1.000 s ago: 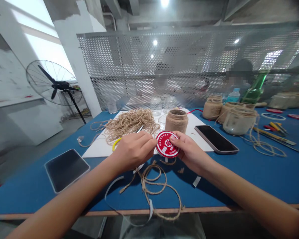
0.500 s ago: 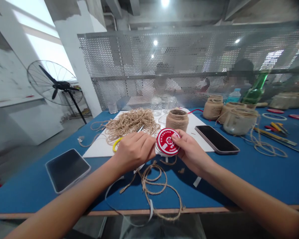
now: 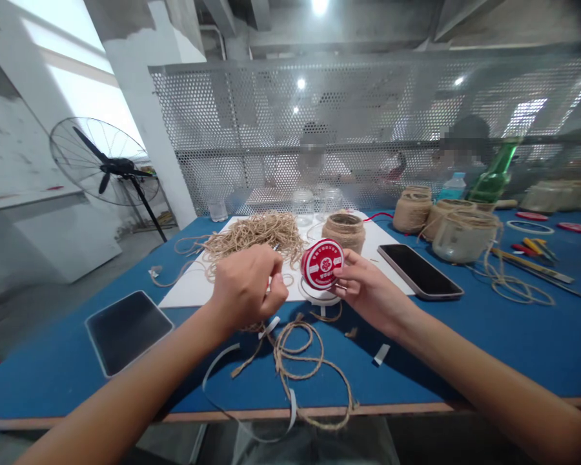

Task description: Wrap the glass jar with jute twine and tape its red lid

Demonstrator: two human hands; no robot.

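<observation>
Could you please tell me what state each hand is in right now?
Left hand: closed, fingers pinched together; anything held is hidden.
Right hand: holding the round red label at its edge.

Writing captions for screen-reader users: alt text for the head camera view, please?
The right hand holds a round red label upright over a blue table; the left hand, closed, sits before a heap of jute twine. A twine-wrapped jar stands behind.

We have a blue tabletop point(image 3: 53, 368) carrying a white board point(image 3: 188, 290), a black smartphone point(image 3: 420, 271), a dark tablet point(image 3: 128, 332) and loose loops of jute twine point(image 3: 295, 361).
</observation>
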